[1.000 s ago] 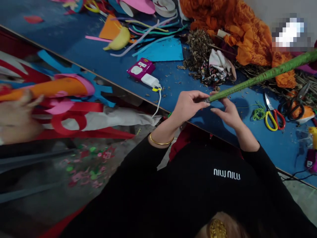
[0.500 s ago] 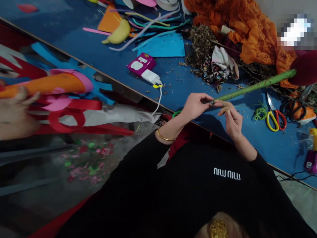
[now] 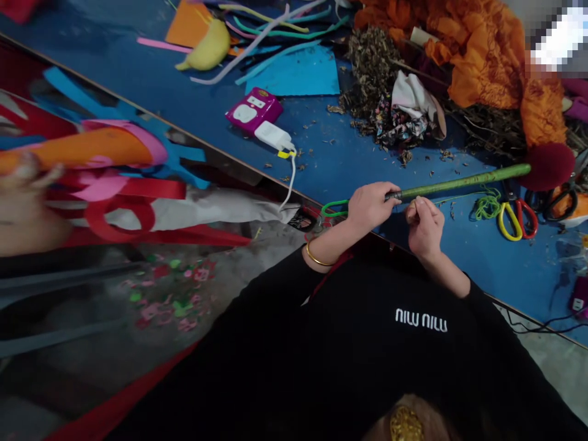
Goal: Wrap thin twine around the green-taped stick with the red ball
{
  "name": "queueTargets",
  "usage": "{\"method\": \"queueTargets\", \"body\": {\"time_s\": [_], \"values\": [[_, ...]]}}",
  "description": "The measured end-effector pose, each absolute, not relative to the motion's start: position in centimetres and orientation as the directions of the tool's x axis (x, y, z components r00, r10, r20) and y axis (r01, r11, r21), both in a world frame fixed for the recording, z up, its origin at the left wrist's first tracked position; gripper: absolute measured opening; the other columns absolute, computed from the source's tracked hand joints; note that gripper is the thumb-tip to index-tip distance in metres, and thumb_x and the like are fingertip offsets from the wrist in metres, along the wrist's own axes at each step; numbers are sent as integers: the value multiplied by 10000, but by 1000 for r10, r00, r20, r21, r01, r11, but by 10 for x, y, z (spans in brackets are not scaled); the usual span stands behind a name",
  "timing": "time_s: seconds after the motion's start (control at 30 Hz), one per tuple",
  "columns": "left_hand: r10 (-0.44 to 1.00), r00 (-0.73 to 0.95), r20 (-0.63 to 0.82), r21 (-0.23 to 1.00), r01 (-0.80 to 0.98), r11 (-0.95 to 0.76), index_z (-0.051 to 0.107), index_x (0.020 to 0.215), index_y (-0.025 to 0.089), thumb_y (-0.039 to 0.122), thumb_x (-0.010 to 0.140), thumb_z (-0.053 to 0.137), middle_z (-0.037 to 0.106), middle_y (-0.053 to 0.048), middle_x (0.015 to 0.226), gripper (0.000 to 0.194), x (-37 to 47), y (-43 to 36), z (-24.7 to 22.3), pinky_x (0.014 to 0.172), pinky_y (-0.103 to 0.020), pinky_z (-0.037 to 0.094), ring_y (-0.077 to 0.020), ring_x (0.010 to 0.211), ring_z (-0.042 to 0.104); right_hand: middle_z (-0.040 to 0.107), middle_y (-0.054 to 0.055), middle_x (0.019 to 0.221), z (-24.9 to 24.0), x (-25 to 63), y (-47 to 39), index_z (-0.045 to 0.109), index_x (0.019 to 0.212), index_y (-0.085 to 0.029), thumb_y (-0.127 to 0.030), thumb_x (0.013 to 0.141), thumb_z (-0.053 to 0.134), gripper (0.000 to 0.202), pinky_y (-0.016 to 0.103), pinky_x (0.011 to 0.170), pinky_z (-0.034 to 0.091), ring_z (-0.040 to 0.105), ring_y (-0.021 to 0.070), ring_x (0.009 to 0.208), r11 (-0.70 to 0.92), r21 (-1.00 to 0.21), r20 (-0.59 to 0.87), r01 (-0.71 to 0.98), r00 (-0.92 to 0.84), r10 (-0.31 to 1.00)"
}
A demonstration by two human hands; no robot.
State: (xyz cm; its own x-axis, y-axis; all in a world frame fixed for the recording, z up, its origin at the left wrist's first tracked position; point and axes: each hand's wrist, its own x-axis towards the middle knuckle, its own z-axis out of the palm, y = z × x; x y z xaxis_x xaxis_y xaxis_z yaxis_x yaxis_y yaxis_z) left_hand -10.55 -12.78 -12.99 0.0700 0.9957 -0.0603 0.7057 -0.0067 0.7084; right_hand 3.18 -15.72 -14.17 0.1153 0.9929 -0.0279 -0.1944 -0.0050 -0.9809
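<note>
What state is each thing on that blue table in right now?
Green stick: lying flat, near end pinched by left hand.
Right hand: closed, beside the stick's end.
Scissors: lying on the table, blades hidden.
Charger: plugged into purple socket.

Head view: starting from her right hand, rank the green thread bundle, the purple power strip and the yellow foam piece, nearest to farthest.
From the right hand:
1. Green thread bundle, just to its right on the blue table.
2. Purple power strip, up and left.
3. Yellow foam piece, farthest, upper left.

blurred: hand (image 3: 18, 202) at left edge | cut off: purple device (image 3: 579, 300) right
</note>
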Motion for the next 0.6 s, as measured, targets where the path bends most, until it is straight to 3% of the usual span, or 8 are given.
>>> {"method": "queueTargets", "body": {"time_s": [0.23, 0.37, 0.47, 0.6], "values": [[990, 118, -73, 710, 703, -31, 845, 1067, 252, 238, 878, 754, 855, -56, 1076, 210, -111, -120, -130, 842, -351, 564, -263, 977, 770, 461, -21, 610, -129, 36, -157, 499, 641, -223, -665, 948, 637, 556, 295, 573, 361, 401, 109, 564, 4, -991, 4, -133, 2, 1000], [986, 152, -72, 691, 720, -61, 837, 1069, 230, 260, 872, 763, 849, -66, 1030, 213, -113, -119, -128, 849, -376, 565, -288, 969, 770, 615, 31, 758, -103, 49, -134, 602, 669, -232, -662, 995, 590, 539, 356, 849, 534, 605, 168, 792, 209, -977, 201, 38, -146, 969], [987, 136, -89, 654, 755, -45, 830, 1128, 203, 273, 867, 786, 846, -96, 1076, 274, -112, -119, -125, 881, -414, 569, -340, 1036, 775, 660, 49, 845, -91, 53, -107, 656, 658, -236, -702, 986, 584, 575, 385, 986, 530, 626, 197, 964, 337, -914, 290, 228, -217, 932], [981, 129, -146, 641, 768, -5, 827, 1210, 209, 252, 881, 778, 840, -104, 1168, 335, -110, -118, -124, 931, -428, 571, -362, 1137, 767, 645, 39, 813, -97, 51, -81, 735, 717, -230, -705, 979, 597, 561, 322, 817, 532, 591, 156, 835, 312, -914, 245, 258, -261, 934]]}}
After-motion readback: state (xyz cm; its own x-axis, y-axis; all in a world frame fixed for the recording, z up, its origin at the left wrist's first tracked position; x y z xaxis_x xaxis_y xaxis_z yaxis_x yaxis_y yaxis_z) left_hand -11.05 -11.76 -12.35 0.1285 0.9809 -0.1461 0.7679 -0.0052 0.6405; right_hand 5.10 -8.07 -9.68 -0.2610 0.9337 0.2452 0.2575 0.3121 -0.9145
